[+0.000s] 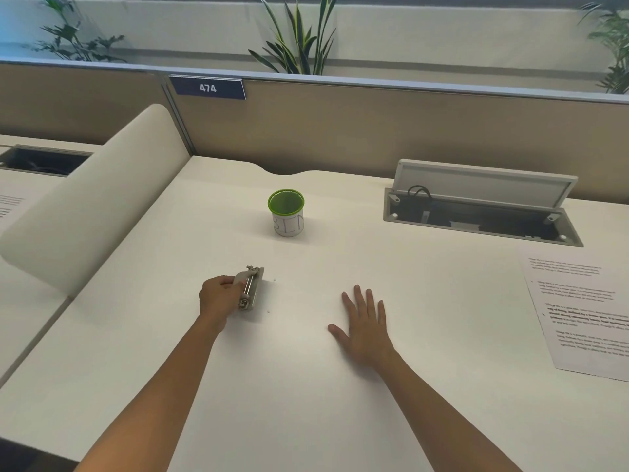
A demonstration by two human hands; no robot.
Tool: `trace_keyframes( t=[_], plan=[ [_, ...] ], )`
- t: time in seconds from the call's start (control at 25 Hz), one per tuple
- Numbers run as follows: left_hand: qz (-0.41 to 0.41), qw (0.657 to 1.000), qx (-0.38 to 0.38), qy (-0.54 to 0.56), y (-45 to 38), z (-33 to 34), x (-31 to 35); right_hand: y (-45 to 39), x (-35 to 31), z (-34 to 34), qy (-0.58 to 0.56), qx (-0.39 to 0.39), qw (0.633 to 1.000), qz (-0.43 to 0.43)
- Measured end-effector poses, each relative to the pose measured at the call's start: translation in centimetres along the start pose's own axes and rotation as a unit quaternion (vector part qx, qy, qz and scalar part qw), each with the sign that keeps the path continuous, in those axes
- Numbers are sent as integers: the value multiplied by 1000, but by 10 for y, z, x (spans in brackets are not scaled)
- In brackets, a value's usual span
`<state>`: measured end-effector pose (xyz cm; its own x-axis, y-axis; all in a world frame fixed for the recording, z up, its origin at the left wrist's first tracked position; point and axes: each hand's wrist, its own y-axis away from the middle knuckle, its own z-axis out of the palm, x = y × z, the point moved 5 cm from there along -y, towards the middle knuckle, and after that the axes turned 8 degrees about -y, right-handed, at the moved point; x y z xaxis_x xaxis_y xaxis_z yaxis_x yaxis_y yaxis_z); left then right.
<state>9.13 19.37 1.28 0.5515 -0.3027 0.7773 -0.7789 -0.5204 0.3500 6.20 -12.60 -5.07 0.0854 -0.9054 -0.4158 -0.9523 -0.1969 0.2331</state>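
Grips a small silver-grey metal hole punch with the left hand, fingers curled round its left side and thumb up by the top lever. Holds the punch low over the white worktop, left of centre, long side running away from the body; cannot tell whether resting on the surface or just above it. Lays the right hand flat on the worktop, palm down, fingers straight and slightly spread, thumb out to the left, holding nothing. Sets the two hands well apart.

Shows two tiny white paper dots on the worktop just right of the punch, one by its far end and one by its near end. Finds, further back and a little right of the punch, a white cylindrical cup with a bright green rim, upright, with faint handwritten letters on its side, well apart from both hands. Has, at the right edge, a white printed sheet of paper lying flat, apart from the right hand. Places behind that sheet a grey cable hatch sunk in the worktop, lid tipped up, dark cables inside. Meets at the left a cream rounded divider panel, and at the back a beige partition wall carrying a dark blue plate marked 474, with green leafy plants beyond.
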Motion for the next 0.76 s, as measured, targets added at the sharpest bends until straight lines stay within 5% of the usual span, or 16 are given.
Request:
trace_keyframes(
  t=[0.16,0.28,0.4,0.52,0.6,0.76],
  plan=[
    [34,996,12,-77,6,7,3,0,1,1,-2,0,1000,1],
    [-17,997,-68,40,1,15,-1,0,1,1,-3,-1,1000,1],
    [-118,927,-250,252,12,24,-5,0,1,0,-3,-4,1000,3],
    [-146,880,-329,309,17,22,-9,1,0,-1,-7,-6,1000,2],
    [-137,883,-344,289,20,20,-9,1,0,-1,-6,-11,1000,3],
    [-36,955,-264,129,11,15,0,1,0,-2,-1,-19,1000,8]
  ],
)
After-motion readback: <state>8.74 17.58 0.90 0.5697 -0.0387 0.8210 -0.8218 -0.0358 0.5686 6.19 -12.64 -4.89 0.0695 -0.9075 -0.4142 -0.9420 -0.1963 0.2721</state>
